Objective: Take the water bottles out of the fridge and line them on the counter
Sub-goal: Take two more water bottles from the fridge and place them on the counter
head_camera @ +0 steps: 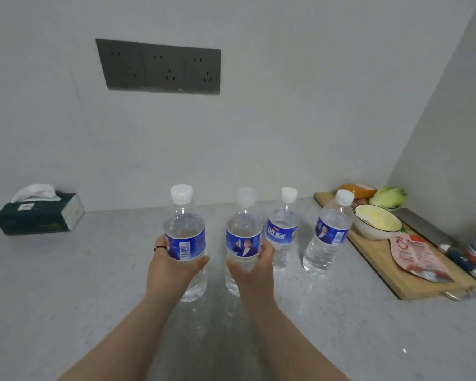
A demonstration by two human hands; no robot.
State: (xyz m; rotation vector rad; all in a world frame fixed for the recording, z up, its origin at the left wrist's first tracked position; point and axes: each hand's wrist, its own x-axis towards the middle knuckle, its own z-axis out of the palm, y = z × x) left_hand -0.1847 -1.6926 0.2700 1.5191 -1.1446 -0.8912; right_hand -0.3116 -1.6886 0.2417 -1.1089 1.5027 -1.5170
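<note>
Bare forearms without sleeves; a thin dark ring on the left hand.

Four clear glossy plastic bottles with blue labels stand on a matt speckled grey stone-look counter; a smooth pale wooden chopping board lies nearby.

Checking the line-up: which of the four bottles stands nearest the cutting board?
The rightmost bottle, standing free beside the cutting board; no hand touches it.
</note>
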